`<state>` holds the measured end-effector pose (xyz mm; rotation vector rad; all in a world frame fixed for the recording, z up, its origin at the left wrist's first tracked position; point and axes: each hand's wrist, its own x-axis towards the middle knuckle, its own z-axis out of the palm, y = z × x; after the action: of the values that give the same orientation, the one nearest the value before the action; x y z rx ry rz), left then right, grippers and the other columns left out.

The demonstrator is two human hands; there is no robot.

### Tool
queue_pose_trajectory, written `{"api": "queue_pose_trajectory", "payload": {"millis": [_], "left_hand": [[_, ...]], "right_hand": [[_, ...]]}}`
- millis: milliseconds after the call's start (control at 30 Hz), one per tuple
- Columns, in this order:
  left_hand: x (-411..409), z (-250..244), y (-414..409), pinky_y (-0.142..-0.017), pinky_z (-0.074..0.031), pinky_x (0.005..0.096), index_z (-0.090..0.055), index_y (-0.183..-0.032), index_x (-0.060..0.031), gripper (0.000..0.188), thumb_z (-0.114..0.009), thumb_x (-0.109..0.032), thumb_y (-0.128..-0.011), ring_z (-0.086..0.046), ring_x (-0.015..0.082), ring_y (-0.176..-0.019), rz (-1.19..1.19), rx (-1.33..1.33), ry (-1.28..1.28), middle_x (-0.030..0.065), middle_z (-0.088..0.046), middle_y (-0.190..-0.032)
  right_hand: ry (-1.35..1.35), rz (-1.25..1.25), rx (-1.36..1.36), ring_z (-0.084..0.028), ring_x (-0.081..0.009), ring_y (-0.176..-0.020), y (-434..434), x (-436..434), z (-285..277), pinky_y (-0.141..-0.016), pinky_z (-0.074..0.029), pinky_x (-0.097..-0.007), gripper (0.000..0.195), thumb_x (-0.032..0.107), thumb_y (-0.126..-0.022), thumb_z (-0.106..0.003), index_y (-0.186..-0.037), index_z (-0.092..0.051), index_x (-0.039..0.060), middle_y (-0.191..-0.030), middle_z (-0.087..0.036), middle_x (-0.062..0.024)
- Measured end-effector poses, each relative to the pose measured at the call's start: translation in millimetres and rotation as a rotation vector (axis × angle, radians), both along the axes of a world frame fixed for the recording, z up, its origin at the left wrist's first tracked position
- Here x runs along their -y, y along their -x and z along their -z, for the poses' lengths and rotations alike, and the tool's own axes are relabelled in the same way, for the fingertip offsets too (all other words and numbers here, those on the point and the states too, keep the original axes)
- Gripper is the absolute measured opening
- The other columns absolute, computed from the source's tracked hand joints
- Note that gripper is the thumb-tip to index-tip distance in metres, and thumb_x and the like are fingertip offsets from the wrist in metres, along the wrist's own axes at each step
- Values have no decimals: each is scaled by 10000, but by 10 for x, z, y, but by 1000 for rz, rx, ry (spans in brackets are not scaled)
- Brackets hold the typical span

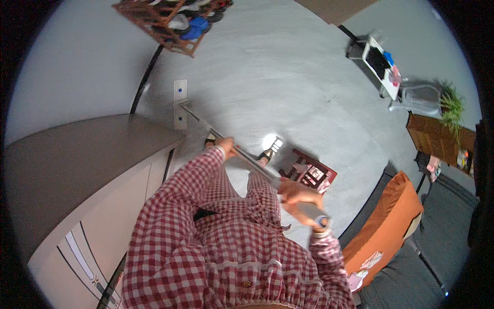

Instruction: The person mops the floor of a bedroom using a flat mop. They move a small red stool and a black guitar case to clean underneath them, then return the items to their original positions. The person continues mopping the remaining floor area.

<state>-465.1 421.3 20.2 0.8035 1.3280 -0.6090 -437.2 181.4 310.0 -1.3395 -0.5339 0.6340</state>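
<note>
A flat mop's long metal pole [202, 123] runs diagonally across the view in front of my body. My left hand [227, 146] is wrapped around the pole's middle part. Closer to me, my right hand [303, 201] grips the upper end, and the grey handle tip sticks out past the palm. At the far end, the pale rectangular mop head [180, 89] rests on the grey floor [270, 89], a blue dot showing on either half. That head lies close to the left wall and the corner of a cabinet. My shoes [266, 154] stand on the floor beneath the pole.
A dark-topped cabinet [96, 154] flanks my left side. Up ahead stands a wooden shoe rack [185, 48]. A small red-brown stool [328, 172] holding items is near my right foot. Rightward are an orange cushion [386, 224] on a dark sofa [451, 216], and a white cart [391, 89].
</note>
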Motion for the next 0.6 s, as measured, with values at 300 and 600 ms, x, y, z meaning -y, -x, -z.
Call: {"api": "queue_pose_trajectory", "payload": {"millis": [300, 600], "left_hand": [[2926, -915, -1025, -489, -496, 323, -427, -835, 26, 171, -456, -142, -846, -541, 186, -604, -2, 257, 352, 109, -482, -770], [4147, -777, -1796, -462, -522, 349, -443, -757, 18, 123, -494, -94, -760, -577, 216, -571, 243, 383, 434, 89, -482, -657]], "right_hand": [[359, 130, 214, -586, -291, -729, -276, 2098, -1148, -905, -348, -514, 80, -7, -630, -616, -606, -541, 6, -649, -553, -86], [566, 383, 329, -589, -259, -798, -107, 2563, -942, -931, -349, -494, 120, -43, -600, -631, -635, -539, 24, -701, -582, -87]]}}
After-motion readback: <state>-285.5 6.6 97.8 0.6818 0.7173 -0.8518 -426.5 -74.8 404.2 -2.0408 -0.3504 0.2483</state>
